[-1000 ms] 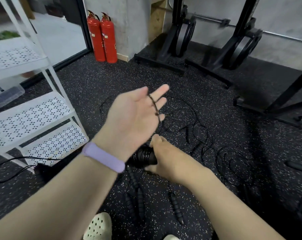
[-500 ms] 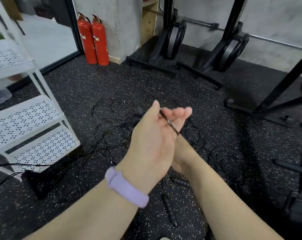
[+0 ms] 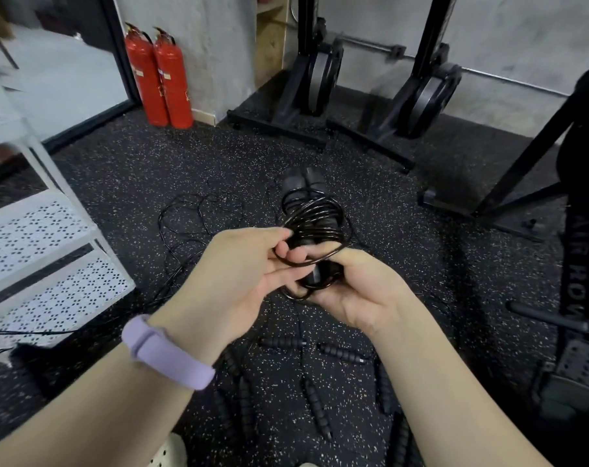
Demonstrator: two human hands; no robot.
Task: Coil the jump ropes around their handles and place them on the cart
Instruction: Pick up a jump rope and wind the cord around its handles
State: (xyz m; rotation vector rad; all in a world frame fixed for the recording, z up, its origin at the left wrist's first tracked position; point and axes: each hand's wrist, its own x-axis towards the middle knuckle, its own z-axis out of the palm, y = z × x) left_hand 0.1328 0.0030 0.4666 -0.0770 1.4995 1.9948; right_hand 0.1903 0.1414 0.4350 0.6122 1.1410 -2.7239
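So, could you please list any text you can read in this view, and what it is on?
"AIR ROW", partly cut off, runs in pale letters down the black upright of the machine at right.
The labels on the two red fire extinguishers are too blurred to read.

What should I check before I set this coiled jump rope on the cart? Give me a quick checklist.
1. Right hand grips the handles: ok.
2. Left hand pinches the rope's last loop: ok.
3. Coils sit snug around the handles: not ok, they look loose.
4. Rope end tucked in: cannot tell.
5. Cart shelf within view on the left: ok.
6. Other ropes on the floor coiled: not ok.
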